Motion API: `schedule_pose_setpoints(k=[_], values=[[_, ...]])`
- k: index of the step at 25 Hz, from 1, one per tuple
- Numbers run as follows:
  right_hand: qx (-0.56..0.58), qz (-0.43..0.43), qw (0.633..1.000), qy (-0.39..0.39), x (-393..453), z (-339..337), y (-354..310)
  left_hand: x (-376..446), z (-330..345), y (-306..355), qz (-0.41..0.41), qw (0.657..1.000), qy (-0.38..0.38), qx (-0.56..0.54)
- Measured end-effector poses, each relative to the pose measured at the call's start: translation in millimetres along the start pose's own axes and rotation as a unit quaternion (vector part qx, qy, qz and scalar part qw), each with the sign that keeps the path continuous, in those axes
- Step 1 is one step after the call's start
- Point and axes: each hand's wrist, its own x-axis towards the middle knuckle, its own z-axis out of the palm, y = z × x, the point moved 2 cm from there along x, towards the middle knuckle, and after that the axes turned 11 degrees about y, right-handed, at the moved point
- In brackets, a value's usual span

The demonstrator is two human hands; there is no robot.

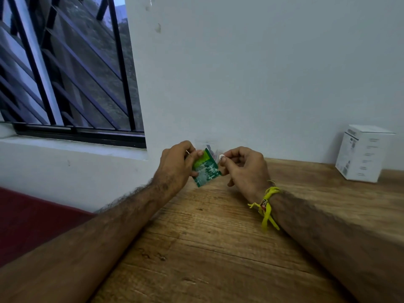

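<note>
Hands meet in the air above the far edge of the wooden table (pixel 218 237), close to the pale wall (pixel 262 73). The left hand (pixel 175 165) has its fingers curled round the left side of a green circuit board (pixel 205 171), thumb on top and the other fingers behind it. The board tilts, its lower corner pointing down toward the tabletop without touching it. A clear plastic bag (pixel 209 146) stands up behind and around the board's upper part. The right hand (pixel 244 169) pinches the bag's right edge between thumb and forefinger, with the remaining fingers loosely curled under the palm. A yellow thread band (pixel 267 204) is tied round the right wrist. A white cardboard box (pixel 363 154) stands upright near the table's far right corner, well apart from the hands. A barred window (pixel 65 73) fills the wall to the left.
</note>
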Motion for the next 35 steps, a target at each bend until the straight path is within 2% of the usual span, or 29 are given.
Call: schedule_pose_setpoints(k=[4, 7, 10, 13, 15, 18, 23, 27, 30, 32, 35], values=[[0.030, 0.015, 0.999, -0.013, -3, 7, 0, 0, -3, 2, 0.010, 0.999, 0.008, -0.035], [0.058, 0.025, 0.998, -0.027, -2, 8, 1, -1, -3, -3, 0.021, 0.997, -0.067, -0.044], [0.090, 0.040, 0.995, -0.029, -3, 7, 0, -4, -1, -12, -0.062, 0.981, -0.168, -0.079], [0.105, 0.055, 0.993, -0.017, -1, 7, 2, -4, -3, -9, -0.115, 0.963, -0.160, -0.185], [0.119, 0.068, 0.991, -0.011, 2, 7, 3, -3, -5, -4, -0.091, 0.968, -0.143, -0.186], [0.128, 0.066, 0.990, -0.006, 3, 6, 4, -4, -5, 0, -0.030, 0.983, -0.142, -0.115], [0.128, 0.068, 0.989, 0.000, 4, 6, 4, -9, -4, -2, -0.061, 0.975, -0.162, -0.137], [0.118, 0.069, 0.991, -0.010, 4, 6, 5, -5, -9, 8, 0.076, 0.991, -0.110, -0.006], [0.051, -0.003, 0.998, 0.042, 6, 1, 7, 1, -14, 12, 0.115, 0.980, -0.108, 0.123], [0.006, -0.097, 0.992, 0.085, 6, -4, 2, 4, -15, 11, 0.110, 0.968, -0.138, 0.180], [-0.023, -0.234, 0.968, 0.088, -3, -2, -12, 0, -10, 16, 0.145, 0.945, -0.180, 0.233]])
